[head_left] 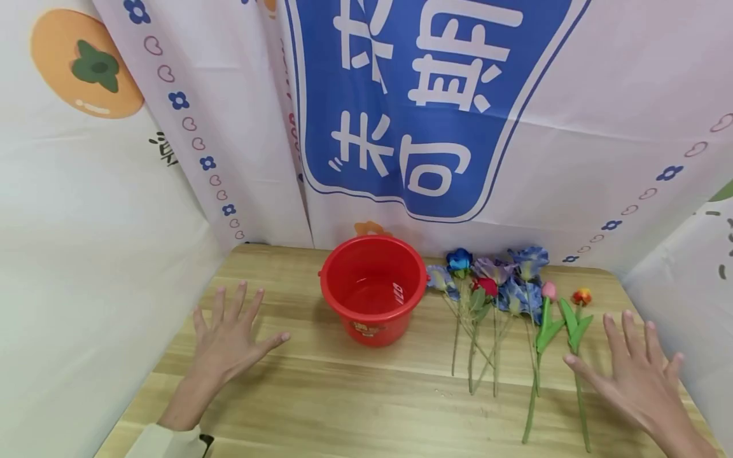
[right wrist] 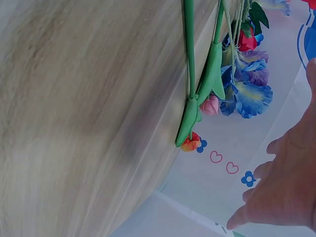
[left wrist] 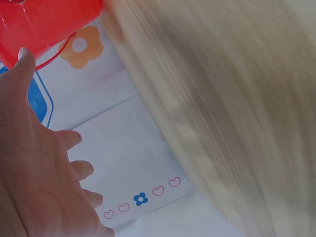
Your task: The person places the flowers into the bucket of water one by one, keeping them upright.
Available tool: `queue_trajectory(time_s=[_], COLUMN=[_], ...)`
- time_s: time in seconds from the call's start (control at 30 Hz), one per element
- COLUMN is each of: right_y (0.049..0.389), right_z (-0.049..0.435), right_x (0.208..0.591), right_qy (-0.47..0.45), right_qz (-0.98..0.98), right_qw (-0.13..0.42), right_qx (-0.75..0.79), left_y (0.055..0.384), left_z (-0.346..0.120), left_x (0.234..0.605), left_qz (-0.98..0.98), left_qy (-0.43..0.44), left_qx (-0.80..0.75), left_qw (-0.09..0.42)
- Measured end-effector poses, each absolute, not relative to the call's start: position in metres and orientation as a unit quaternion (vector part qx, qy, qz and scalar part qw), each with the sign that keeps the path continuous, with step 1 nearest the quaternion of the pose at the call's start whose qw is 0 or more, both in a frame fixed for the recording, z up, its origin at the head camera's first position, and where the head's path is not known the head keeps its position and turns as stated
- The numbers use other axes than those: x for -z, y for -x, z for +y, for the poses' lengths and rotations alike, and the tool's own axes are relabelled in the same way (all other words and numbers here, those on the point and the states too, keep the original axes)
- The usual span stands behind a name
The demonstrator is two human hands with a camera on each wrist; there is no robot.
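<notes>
A red plastic bucket (head_left: 375, 324) stands upright toward the back of the wooden table, its inside bare. To its left, my left hand (head_left: 229, 343) is spread with straight fingers and holds nothing. My right hand (head_left: 641, 375) is likewise spread, just right of an orange-red artificial tulip (head_left: 581, 297) with a green stem. Beside that tulip lies a pink one (head_left: 549, 291). Farther left are a red rose (head_left: 485, 286), a blue rose (head_left: 459, 261) and several blue and purple irises (head_left: 529, 261), their stems pointing toward me. In the right wrist view, the tulip leaves (right wrist: 212, 71) show close up.
The wooden table (head_left: 343, 407) has rounded back corners. Behind it hangs a white cloth (head_left: 601, 146) with a blue panel (head_left: 401, 127) of white characters. White cloth (head_left: 86, 254) also closes off the left side, and more hangs at the right.
</notes>
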State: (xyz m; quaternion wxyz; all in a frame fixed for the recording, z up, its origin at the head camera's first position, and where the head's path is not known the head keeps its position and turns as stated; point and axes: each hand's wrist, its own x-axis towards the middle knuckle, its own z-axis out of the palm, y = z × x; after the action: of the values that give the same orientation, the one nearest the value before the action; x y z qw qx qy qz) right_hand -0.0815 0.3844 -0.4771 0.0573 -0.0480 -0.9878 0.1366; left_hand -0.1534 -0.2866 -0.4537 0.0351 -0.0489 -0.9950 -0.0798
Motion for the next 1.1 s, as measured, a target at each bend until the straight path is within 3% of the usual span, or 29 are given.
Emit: queue_trajectory(time_s=[0.47,1.1], right_y=[0.091,0.113], right_z=[0.377,0.357], right_x=[0.478,0.475], right_qy=[0.023,-0.004], right_qz=[-0.984,-0.974], right_qw=[0.074,0.068], right_qx=[-0.158,-0.215], left_y=[0.163,0.181], left_z=[-0.273,-0.240], left_x=[0.448,0.439], left_qz=[-0.992,-0.967], left_qy=[0.066,0.117], left_qx=[0.089,0.215], left_qw=[0.052,0.068])
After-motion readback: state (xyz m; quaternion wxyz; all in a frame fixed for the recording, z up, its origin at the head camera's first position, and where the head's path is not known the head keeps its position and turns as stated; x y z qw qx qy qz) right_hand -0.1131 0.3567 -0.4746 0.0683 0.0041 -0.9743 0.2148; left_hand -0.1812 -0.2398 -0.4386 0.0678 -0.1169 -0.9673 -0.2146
